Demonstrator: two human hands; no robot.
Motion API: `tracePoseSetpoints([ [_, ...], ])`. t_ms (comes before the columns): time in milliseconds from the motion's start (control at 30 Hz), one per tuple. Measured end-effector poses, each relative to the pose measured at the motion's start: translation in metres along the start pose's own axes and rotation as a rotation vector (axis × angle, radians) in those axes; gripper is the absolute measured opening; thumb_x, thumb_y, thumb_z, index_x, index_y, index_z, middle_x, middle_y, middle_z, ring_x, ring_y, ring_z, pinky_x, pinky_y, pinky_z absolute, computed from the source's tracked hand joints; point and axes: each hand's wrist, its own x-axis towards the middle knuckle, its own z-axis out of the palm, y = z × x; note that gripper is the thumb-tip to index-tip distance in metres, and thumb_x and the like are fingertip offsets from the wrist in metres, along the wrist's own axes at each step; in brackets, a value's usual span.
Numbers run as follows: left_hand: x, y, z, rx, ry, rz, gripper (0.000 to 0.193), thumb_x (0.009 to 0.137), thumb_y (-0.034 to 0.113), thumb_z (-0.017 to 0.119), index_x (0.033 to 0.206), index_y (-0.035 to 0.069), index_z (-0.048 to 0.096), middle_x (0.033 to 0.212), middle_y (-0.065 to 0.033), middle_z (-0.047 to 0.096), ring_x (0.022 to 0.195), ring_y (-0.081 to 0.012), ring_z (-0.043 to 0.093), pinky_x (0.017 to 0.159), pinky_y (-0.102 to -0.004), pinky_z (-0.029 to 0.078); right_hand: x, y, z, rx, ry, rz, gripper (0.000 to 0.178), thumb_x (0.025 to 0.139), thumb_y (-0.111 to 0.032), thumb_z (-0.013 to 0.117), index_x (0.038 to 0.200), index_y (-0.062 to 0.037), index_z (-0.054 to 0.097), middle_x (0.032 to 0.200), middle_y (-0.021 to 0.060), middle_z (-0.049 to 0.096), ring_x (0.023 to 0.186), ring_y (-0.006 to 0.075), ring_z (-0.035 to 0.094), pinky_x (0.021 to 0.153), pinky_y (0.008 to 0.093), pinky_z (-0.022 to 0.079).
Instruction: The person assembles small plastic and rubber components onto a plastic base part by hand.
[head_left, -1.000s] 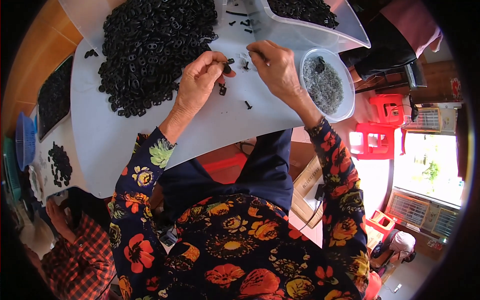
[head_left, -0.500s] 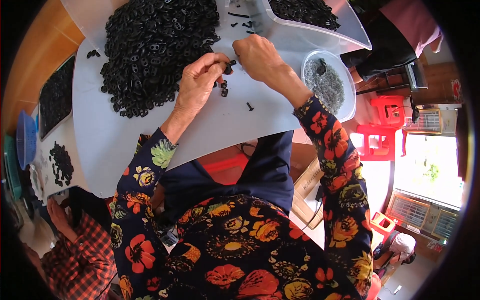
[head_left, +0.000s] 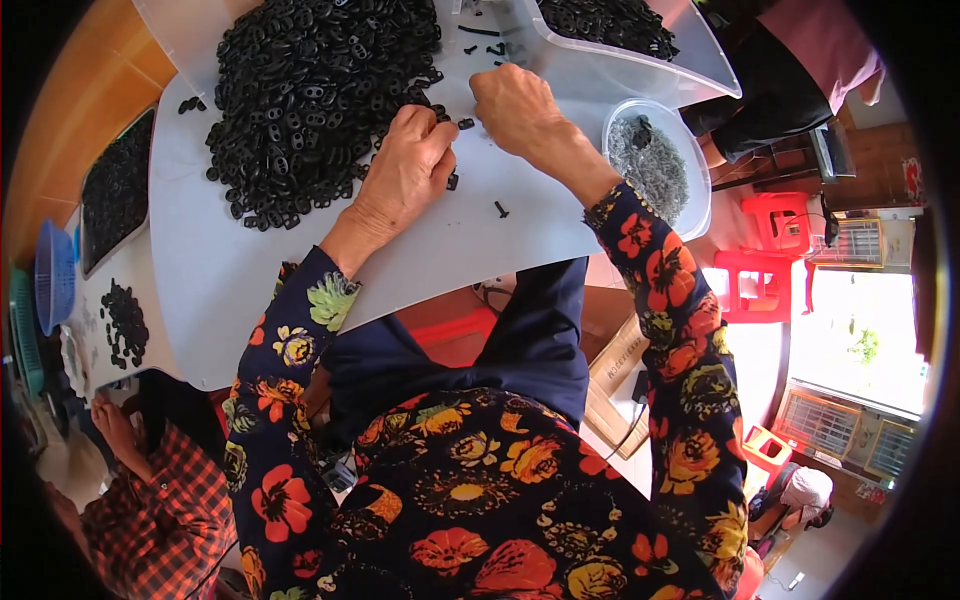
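My left hand (head_left: 408, 165) is curled, back up, over the right edge of a big pile of small black two-holed plastic pieces (head_left: 290, 120). Its fingers are closed, and whatever they hold is hidden. My right hand (head_left: 517, 105) is bent into a loose fist a little further right; its fingertips and anything in them are out of sight. Between the two hands lies one small black piece (head_left: 466, 124). Another black piece (head_left: 453, 182) shows partly beside my left hand. A short black pin-like part (head_left: 502, 209) lies alone on the pale table (head_left: 420, 250).
A clear bin (head_left: 690, 90) with black pieces stands at the far right. Near it is a round tub (head_left: 703, 205) of small greyish parts. More black bits (head_left: 485, 32) lie at the back. On the left are a dark-filled tray (head_left: 118, 190), a blue basket (head_left: 53, 275) and a person in checked sleeves (head_left: 170, 500).
My left hand has turned over and closed, so the black piece at its fingertips is now hidden. The right hand has barely moved.
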Motion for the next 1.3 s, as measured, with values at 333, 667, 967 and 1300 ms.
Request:
tracePoseSetpoints([
  [333,0.006,0.001,-0.001,0.121,0.027,0.081,0.022,0.072,-0.004,0.063,0.094,-0.002,0.062,0.086,-0.0132,0.052,0.096,-0.0313,0.049,0.085,-0.0392,0.045,0.000,0.001,0.005,-0.013,0.026,-0.026,0.007,0.071,-0.003,0.064,0.077,-0.0022,0.067,0.080,0.0209,0.066,0.078,0.0367,0.066,0.066,0.0413,0.055],
  [667,0.026,-0.012,0.011,0.185,-0.107,0.090,0.012,0.074,0.000,0.065,0.083,0.000,0.058,0.096,-0.0148,0.050,0.103,-0.0345,0.043,0.089,-0.0413,0.043,-0.050,0.004,-0.002,0.699,0.217,0.085,0.017,0.072,-0.007,0.065,0.086,0.0004,0.068,0.079,0.0160,0.067,0.069,0.0306,0.066,0.066,0.0361,0.052],
  [967,0.028,-0.010,0.018,0.207,-0.109,0.155,0.017,0.074,-0.005,0.061,0.088,-0.001,0.052,0.101,-0.0141,0.048,0.108,-0.0346,0.042,0.094,-0.0415,0.039,-0.074,0.012,0.028,0.987,0.279,0.232,0.011,0.077,-0.003,0.064,0.087,0.0021,0.065,0.080,0.0099,0.068,0.065,0.0117,0.062,0.065,0.0266,0.051],
  [1300,0.027,0.003,0.014,-0.082,-0.036,0.118,0.026,0.078,-0.006,0.059,0.102,0.003,0.056,0.089,-0.0106,0.060,0.091,-0.0271,0.056,0.081,-0.0361,0.048,-0.069,0.008,0.038,1.278,0.359,0.252,0.017,0.080,-0.004,0.066,0.096,0.0013,0.066,0.081,0.0054,0.069,0.072,0.0076,0.062,0.070,0.0234,0.052],
])
